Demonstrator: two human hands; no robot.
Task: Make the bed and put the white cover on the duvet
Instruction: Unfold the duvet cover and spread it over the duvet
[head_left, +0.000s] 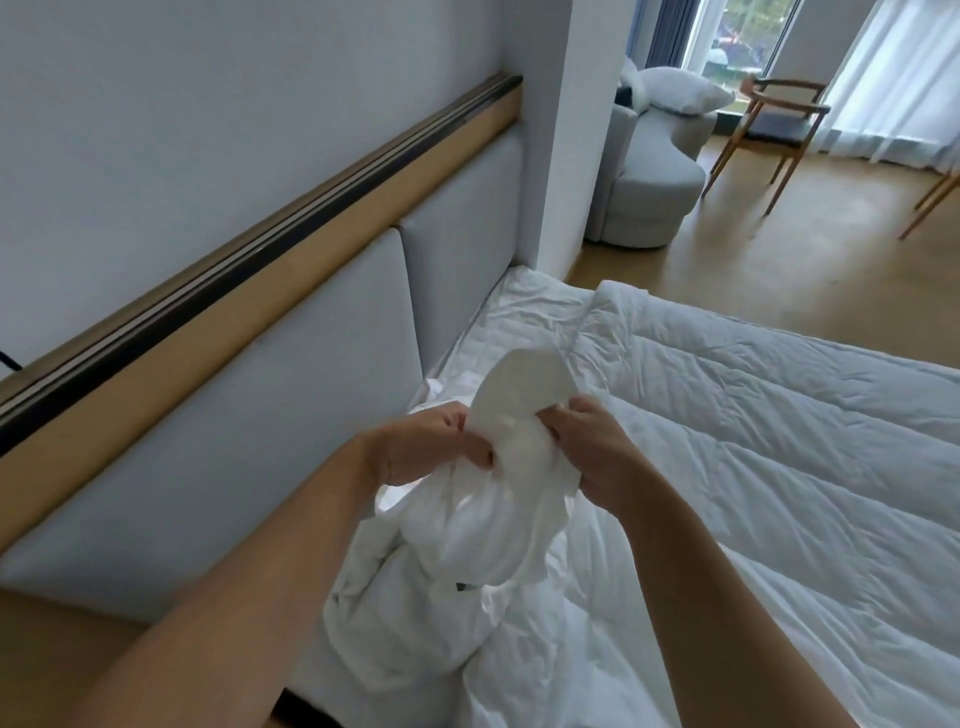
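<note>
Both hands are up at the head end of the bed. Left hand and right hand each have a clenched grip on a bunched fold of the white cover, held just above the duvet. The rest of the cover hangs down onto the duvet near the headboard. The duvet lies spread on the bed, not yet inside the cover.

The step looks like hunting for a corner or the opening. To do it well:
- Feed the edge through the fingers until a seam corner turns up.
- Keep one hand pinned on that corner.
- Don't shake the whole bundle (it only re-tangles).
- Match the corner to the duvet corner by the headboard.

Labels: no readable writing. There's a dark speck low on the cover, maybe a tag, too small to tell.
</note>
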